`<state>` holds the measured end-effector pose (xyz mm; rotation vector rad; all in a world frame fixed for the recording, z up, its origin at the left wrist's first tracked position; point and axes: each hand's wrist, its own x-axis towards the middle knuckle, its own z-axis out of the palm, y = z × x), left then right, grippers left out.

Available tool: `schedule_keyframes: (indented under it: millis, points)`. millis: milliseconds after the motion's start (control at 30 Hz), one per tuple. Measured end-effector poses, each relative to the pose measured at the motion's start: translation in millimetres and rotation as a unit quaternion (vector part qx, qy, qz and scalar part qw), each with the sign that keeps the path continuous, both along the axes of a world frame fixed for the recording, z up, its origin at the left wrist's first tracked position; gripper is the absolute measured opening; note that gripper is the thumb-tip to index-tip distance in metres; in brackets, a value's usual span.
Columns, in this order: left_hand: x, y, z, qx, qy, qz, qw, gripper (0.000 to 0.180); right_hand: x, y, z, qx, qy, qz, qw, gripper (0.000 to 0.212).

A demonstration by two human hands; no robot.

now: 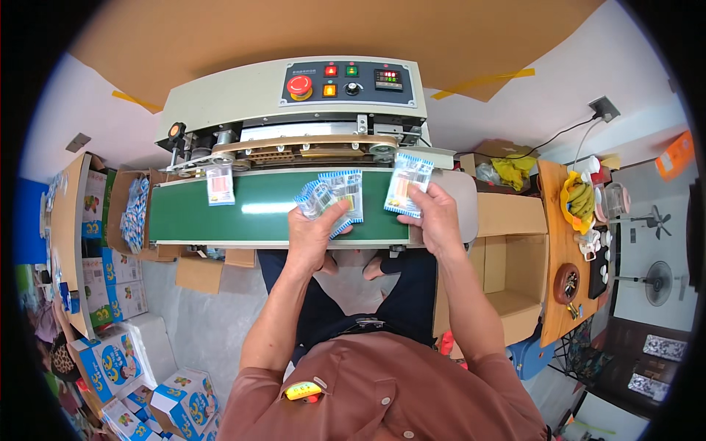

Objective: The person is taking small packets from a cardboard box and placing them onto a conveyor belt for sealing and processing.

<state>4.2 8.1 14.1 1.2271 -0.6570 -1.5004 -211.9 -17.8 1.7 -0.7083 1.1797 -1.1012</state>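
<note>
A band sealing machine (235, 95) with a green conveyor belt (268, 213) stands in front of me. My left hand (309, 234) is closed around several small clear packets with blue-and-white striped edges (344, 184), fanned out over the belt. Between the thumb and fingers of my right hand (441, 222) is a single packet of the same kind (409, 176). Its top edge is close to the right end of the sealing band (309, 140); whether it touches cannot be told. Another packet (220, 187) hangs at the left end of the band, over the belt.
A red stop button (299, 87) sits on the control panel. Left of the belt, an open carton (121, 220) holds striped packets. An open cardboard box (515, 268) is at right, beside a wooden table (555, 323) with bananas (582, 200). Printed cartons (184, 400) stand on the floor at lower left.
</note>
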Motion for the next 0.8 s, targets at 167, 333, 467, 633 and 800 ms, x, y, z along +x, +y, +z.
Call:
schedule_keyframes:
  millis: [167, 333, 467, 633, 800]
  points:
    - [4.8, -2.1, -0.6, 0.002, -0.016, 0.009, 1.0, 0.023, -1.3, -17.9, 2.7, 0.047, 0.032, 0.03, 0.998, 0.027]
    - [-1.3, -3.1, -0.9, -0.01, -0.009, 0.018, 1.0, 0.023, 17.2, -37.4, -1.0, 0.069, 0.023, 0.08, 0.994, 0.03]
    - [-4.4, -4.3, -5.1, 0.001, 0.005, 0.005, 1.0, 0.023, 32.5, -29.5, 8.5, 0.063, -0.014, 0.058, 0.996, 0.031]
    - [-16.4, -5.4, -10.9, -0.018, 0.009, -0.029, 0.999, 0.026, 34.2, 4.0, 12.6, -0.001, -0.025, 0.126, 0.992, 0.033]
    - [-22.4, -8.4, 4.3, 0.032, 0.027, -0.074, 0.996, 0.034, 12.2, 2.6, -1.3, 0.005, -0.07, 0.046, 0.996, 0.032]
